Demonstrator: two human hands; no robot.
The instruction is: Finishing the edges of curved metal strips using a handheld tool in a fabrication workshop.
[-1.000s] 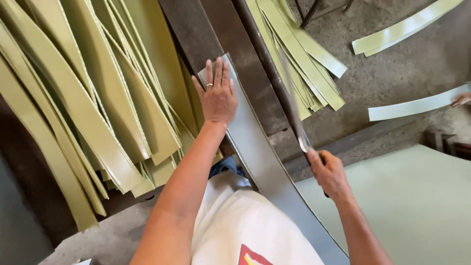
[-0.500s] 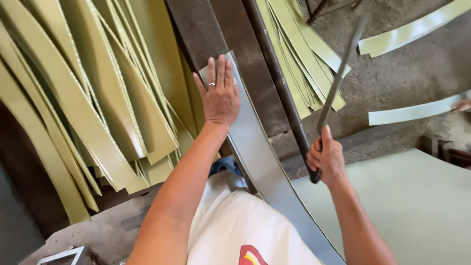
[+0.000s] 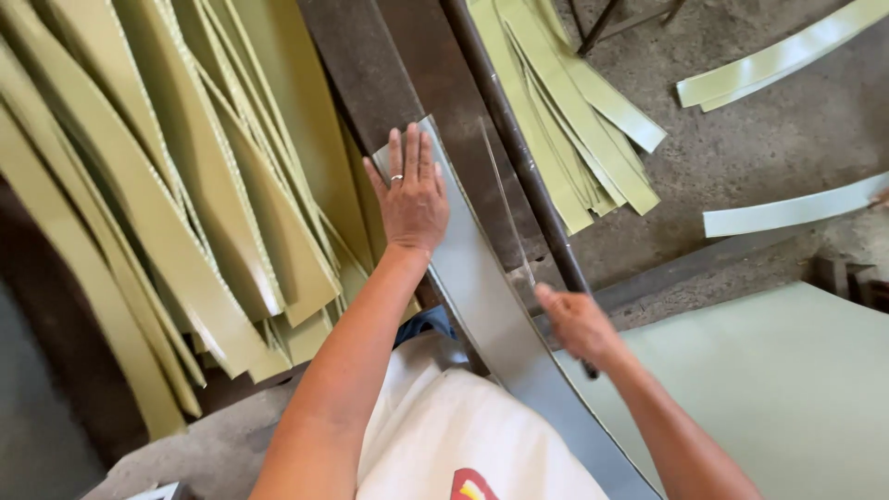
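My left hand [image 3: 412, 199] lies flat, fingers spread, on the far end of a long grey metal strip [image 3: 482, 296] that curves from the workbench down past my body. A ring shows on one finger. My right hand [image 3: 574, 319] is closed on the handle of a long thin blade [image 3: 507, 204]. The blade is blurred and lies low along the strip's right edge, beside a dark metal bar [image 3: 519, 157].
A thick fan of pale green strips [image 3: 185, 204] hangs to the left of the bench. A smaller pile of green strips [image 3: 574, 120] lies beyond the bar. Two loose strips [image 3: 778, 60] [image 3: 787, 211] rest on the concrete floor. A large green sheet [image 3: 787, 389] is at the lower right.
The right hand raised the blade up and to the right half a second ago, then swung it back down along the grey strip. My left hand stayed pressed on the strip.
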